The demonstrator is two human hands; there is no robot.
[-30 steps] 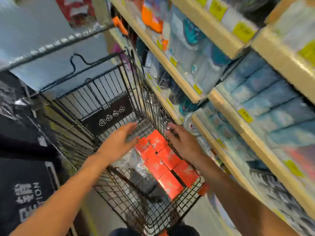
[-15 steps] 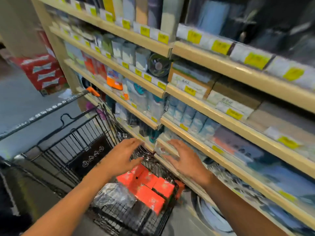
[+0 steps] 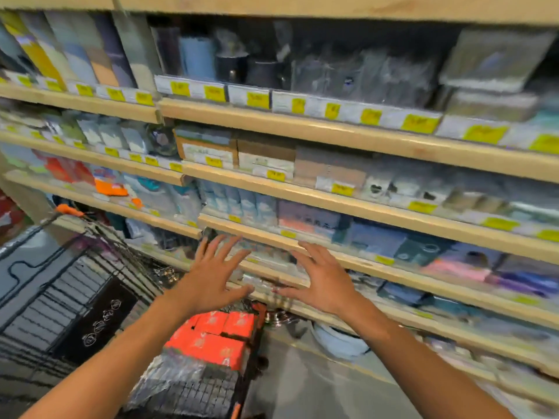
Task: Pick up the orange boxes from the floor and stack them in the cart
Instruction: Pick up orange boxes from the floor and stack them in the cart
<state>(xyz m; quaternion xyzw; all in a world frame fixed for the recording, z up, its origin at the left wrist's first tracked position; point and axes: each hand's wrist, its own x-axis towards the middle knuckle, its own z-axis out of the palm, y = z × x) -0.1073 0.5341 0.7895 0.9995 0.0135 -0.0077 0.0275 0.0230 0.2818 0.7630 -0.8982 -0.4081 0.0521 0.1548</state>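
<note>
At far left stands a black wire cart (image 3: pixel 75 285), its basket wall carrying a dark panel with white symbols. An orange-tipped handle (image 3: pixel 69 210) shows at its upper corner. Inside the cart, toward its right end, the orange boxes (image 3: pixel 213 337) lie packed side by side in a flat layer, with clear plastic wrapping (image 3: pixel 178 376) beside them nearer the person. Above the boxes the left hand (image 3: pixel 208 279) is held flat, fingers spread and straight, holding nothing. The right hand (image 3: pixel 317 282) is just beside it, likewise spread and empty, palm down. Both hands hover in front of wooden shelves (image 3: pixel 363 136) stocked with blurred packaged goods and yellow price tags (image 3: pixel 257 99). Grey floor (image 3: pixel 302 388) shows below.
</note>
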